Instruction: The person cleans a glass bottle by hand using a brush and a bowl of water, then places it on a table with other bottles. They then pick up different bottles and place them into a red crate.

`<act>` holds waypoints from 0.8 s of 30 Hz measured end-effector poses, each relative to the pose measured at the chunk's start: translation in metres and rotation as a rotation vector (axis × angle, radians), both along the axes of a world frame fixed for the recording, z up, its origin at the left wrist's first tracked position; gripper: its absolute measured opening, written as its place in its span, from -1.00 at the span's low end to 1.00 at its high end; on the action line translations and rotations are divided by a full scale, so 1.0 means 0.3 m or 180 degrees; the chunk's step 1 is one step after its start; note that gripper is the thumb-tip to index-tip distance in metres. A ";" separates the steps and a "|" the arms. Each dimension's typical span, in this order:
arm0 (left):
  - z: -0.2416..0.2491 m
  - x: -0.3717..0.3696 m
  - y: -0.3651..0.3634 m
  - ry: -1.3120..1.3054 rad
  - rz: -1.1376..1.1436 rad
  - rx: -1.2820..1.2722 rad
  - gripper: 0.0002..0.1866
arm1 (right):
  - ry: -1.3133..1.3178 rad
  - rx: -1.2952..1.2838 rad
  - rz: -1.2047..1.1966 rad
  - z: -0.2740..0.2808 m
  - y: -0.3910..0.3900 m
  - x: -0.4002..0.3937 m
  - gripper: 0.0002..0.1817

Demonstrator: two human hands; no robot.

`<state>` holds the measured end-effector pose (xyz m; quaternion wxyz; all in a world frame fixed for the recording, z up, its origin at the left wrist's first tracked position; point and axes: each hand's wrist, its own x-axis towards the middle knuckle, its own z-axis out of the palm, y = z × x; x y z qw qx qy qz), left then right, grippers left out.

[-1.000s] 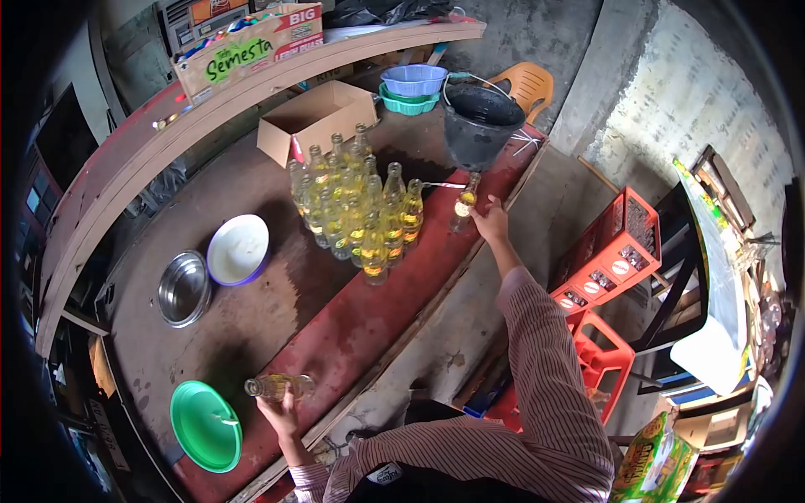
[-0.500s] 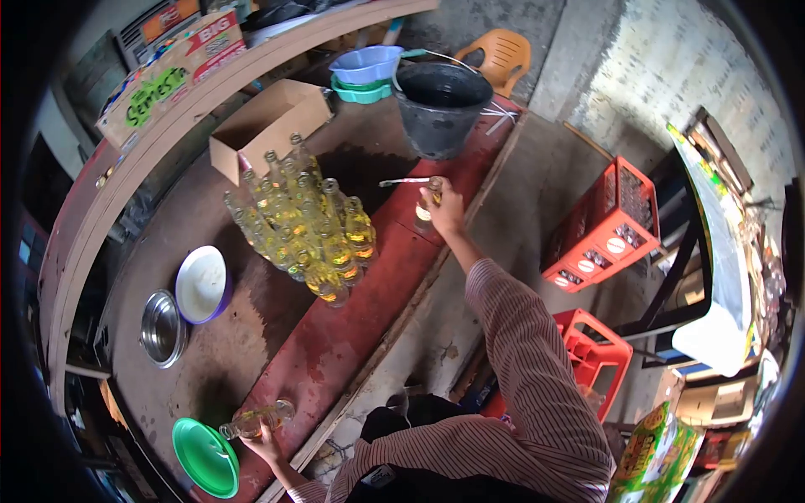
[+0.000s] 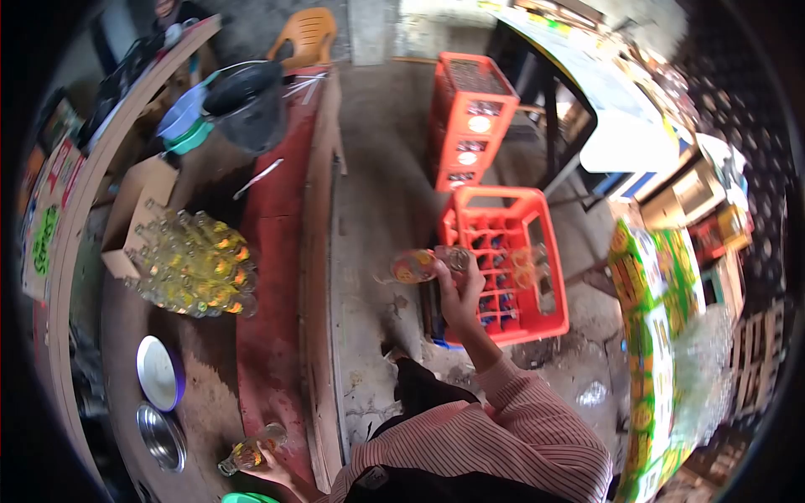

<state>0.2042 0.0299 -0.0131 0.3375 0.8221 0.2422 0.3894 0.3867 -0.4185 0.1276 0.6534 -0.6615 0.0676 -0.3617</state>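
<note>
In my right hand (image 3: 461,289) a clear glass bottle (image 3: 412,267) with an orange label lies tilted nearly sideways, at the left edge of a red plastic crate (image 3: 549,314). The fingers wrap round it. My left hand (image 3: 275,471) is closed on another labelled glass bottle (image 3: 248,453), low over the red front strip of the bench. Many similar bottles (image 3: 197,264) stand grouped on the bench. The crate has divided slots, and some glass bottles (image 3: 528,267) show at its right side.
Stacked red crates (image 3: 470,117) stand behind. On the bench are a black bucket (image 3: 251,113), a cardboard box (image 3: 138,210), a white basin (image 3: 158,373), a metal bowl (image 3: 161,436), a brush (image 3: 258,178) and part of a green basin (image 3: 250,498). Green-yellow packs (image 3: 646,352) stand at right.
The view has turned right. My right hand has carried its bottle from above the bench to the red crate, tipping it sideways. My left hand still holds its bottle by the bench edge.
</note>
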 end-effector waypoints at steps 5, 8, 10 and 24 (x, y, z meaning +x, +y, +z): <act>0.084 0.013 -0.053 -0.0787 -0.0211 0.0539 -0.27 | 0.0606 -0.0568 -0.0960 -0.012 -0.123 -0.425 -0.79; 0.134 0.005 -0.080 -0.1062 -0.0048 0.0958 -0.34 | 0.0899 -0.0462 -0.1314 -0.012 -0.175 -0.623 -0.77; 0.161 0.027 -0.141 -0.1211 -0.0272 0.0869 -0.35 | 0.0922 -0.0329 -0.1483 0.032 -0.211 -0.732 -0.76; 0.147 0.125 -1.125 -0.1812 -0.1891 0.0253 -0.44 | 0.1099 -0.0362 -0.2800 0.041 -0.701 -1.273 -0.76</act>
